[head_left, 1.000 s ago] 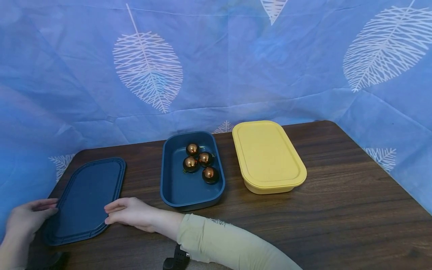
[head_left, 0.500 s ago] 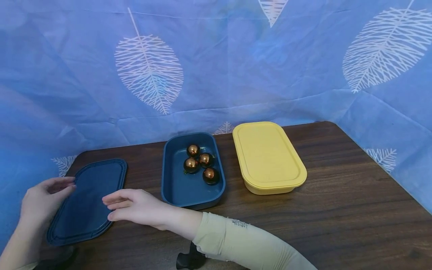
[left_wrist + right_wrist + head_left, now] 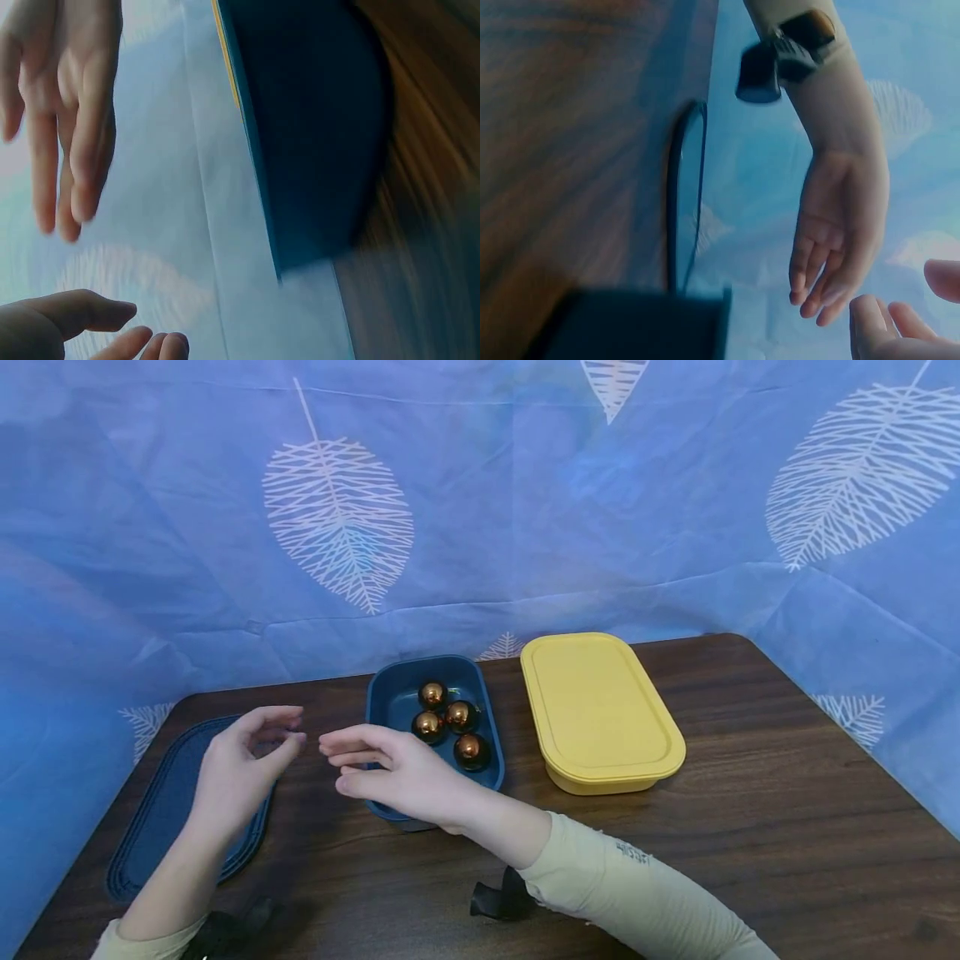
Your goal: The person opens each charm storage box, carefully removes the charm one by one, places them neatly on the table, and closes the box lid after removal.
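My left hand (image 3: 240, 764) is raised, fingers relaxed and holding nothing, and in the head view it overlaps the dark blue lid (image 3: 161, 810) lying flat on the table. Facing it, my right hand (image 3: 405, 772) reaches across the near left corner of the blue box (image 3: 491, 772) with straight, empty fingers. Inside that box sit several shiny brown baubles (image 3: 471, 751). A small gap parts the two hands. The left wrist view has the box wall (image 3: 307, 165) beside both hands; in the right wrist view, the lid (image 3: 686, 210) lies beyond the box.
A yellow box with its lid on (image 3: 600, 710) stands right of the blue box on the dark wood table (image 3: 750, 793). A blue cloth (image 3: 480, 510) with white leaf prints hangs behind the table. A black wrist camera (image 3: 502, 897) sits under the right forearm.
Both hands have left the blue lid, risen and moved to the right, the right hand now in front of the blue box. The lid stays on the table.
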### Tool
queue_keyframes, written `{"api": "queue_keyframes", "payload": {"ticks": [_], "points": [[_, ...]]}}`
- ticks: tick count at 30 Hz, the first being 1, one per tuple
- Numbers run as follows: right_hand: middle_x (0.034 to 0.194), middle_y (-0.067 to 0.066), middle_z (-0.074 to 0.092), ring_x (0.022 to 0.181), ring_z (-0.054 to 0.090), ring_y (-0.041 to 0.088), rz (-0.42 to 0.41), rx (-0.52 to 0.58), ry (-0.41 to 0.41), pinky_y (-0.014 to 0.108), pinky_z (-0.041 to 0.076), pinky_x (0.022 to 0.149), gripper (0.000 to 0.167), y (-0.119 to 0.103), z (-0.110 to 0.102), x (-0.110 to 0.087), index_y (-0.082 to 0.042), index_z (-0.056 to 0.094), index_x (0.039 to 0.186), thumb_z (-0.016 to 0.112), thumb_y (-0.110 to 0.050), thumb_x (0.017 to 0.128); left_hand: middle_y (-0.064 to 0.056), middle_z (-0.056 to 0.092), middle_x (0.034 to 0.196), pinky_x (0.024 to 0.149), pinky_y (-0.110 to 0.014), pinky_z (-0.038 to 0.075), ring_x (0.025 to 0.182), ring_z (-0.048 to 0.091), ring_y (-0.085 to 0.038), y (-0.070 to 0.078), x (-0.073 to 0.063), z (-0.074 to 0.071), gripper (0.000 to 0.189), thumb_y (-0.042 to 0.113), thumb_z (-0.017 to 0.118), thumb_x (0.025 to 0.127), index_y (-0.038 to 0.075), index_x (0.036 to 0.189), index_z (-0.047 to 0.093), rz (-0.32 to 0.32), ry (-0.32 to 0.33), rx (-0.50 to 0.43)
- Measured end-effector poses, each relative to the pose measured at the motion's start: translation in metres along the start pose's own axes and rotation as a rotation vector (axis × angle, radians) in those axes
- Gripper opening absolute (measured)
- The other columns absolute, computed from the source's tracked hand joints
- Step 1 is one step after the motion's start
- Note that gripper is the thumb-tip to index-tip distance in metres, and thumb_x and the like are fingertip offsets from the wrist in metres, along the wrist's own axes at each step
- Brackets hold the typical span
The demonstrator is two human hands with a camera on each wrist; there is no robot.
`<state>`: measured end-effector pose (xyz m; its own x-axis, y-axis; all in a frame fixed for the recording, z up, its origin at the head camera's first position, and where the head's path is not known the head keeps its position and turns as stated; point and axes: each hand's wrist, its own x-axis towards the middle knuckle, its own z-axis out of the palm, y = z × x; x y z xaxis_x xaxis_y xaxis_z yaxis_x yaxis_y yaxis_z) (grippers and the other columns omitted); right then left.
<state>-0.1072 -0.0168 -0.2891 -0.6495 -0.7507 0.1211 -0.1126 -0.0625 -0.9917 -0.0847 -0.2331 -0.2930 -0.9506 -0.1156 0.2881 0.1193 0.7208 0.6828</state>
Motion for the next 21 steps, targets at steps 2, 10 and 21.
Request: {"api": "queue_keyframes", "payload": {"ticks": [2, 10, 21], "points": [[0.132, -0.002, 0.054, 0.12, 0.05, 0.008, 0.002, -0.02, 0.028, 0.026, 0.046, 0.091, 0.041, -0.003, -0.01, -0.007, -0.013, 0.05, 0.138, 0.057, -0.012, 0.097, -0.013, 0.063, 0.115, 0.079, -0.026, 0.05, 0.098, 0.061, -0.024, 0.011, 0.0, 0.011, 0.033, 0.016, 0.061, 0.095, 0.005, 0.126, 0.06, 0.033, -0.014, -0.035], [0.139, 0.006, 0.049, 0.128, 0.045, 0.022, -0.007, -0.081, 0.095, 0.034, 0.046, 0.095, 0.047, -0.003, -0.054, -0.04, -0.006, 0.044, 0.141, 0.057, -0.012, 0.097, -0.008, 0.062, 0.115, 0.083, -0.038, 0.051, 0.096, 0.061, -0.017, 0.029, 0.001, 0.04, 0.033, 0.008, 0.062, 0.092, 0.007, 0.125, 0.06, 0.085, -0.044, -0.154], [0.142, 0.006, 0.045, 0.129, 0.044, 0.021, 0.091, -0.174, 0.282, 0.037, 0.044, 0.097, 0.051, 0.011, -0.112, -0.089, -0.013, 0.044, 0.141, 0.062, -0.022, 0.095, -0.006, 0.057, 0.116, 0.085, -0.035, 0.051, 0.099, 0.058, -0.018, 0.056, -0.008, 0.076, 0.035, 0.005, 0.065, 0.089, 0.01, 0.124, 0.061, 0.103, -0.169, -0.32]]}}
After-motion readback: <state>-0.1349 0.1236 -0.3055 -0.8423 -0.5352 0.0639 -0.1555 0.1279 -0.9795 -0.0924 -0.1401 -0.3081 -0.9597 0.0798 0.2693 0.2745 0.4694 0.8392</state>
